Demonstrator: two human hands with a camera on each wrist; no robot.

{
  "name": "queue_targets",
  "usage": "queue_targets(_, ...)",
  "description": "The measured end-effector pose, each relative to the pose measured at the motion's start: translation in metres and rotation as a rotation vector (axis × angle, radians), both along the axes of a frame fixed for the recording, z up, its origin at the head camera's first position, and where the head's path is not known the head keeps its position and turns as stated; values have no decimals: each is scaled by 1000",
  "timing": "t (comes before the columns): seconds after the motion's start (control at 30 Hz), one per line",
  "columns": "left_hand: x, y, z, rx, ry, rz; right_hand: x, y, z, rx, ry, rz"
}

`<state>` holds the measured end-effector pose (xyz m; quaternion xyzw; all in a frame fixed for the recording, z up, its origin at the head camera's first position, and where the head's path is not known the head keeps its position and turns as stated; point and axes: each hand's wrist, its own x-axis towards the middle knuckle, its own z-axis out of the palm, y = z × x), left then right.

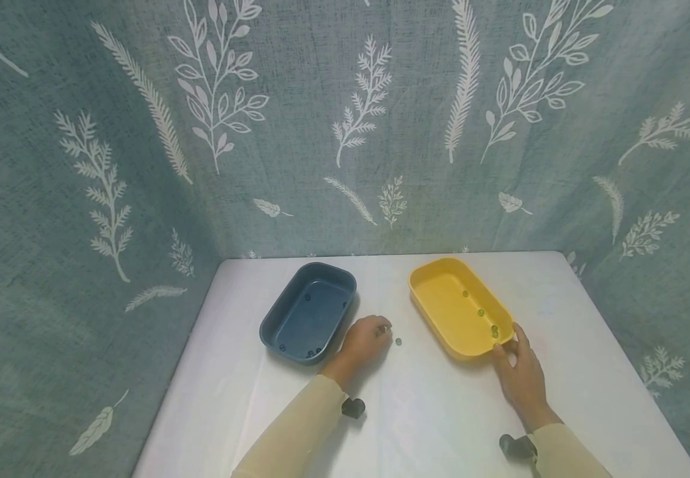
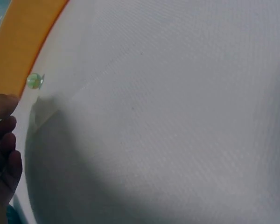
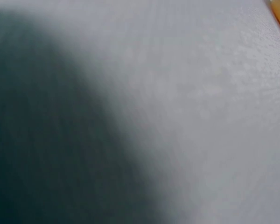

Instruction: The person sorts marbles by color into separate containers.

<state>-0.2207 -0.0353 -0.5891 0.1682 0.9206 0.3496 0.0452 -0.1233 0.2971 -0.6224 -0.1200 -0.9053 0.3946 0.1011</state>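
My left hand [image 1: 367, 342] is just right of the dark blue tray [image 1: 267, 332], its fingers curled and pinching a small greenish marble [image 1: 384, 328] that is partly hidden. Close to those fingertips a glass marble [image 1: 399, 342] lies on the white table; the left wrist view shows this marble [image 2: 35, 80] with green inside. My right hand [image 1: 524, 375] grips the near right corner of the yellow tray [image 1: 434, 325], thumb at the rim and fingers around the outer side. Several green marbles [image 1: 480, 313] lie in the yellow tray, mostly toward the gripped end. The right wrist view shows no hand.
Several dark-looking marbles [image 1: 307, 297] are spread over the blue tray's floor. Both trays stand on the white table [image 1: 428, 411], near its back edge. Patterned green cloth [image 1: 321, 133] hangs behind the table and along both sides.
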Motion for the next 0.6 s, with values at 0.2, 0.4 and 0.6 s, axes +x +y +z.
queue_targets(0.2, 1, 2, 7, -38, -6, 0, 1, 0, 1, 2, 5, -3)
queue_targets(0.4, 0, 6, 16, -42, 25, -29, 0, 2, -1, 9, 23, 8)
queue_targets(0.6, -3, 14, 20, -74, 89, -78, 0, 2, -2, 13, 54, 14)
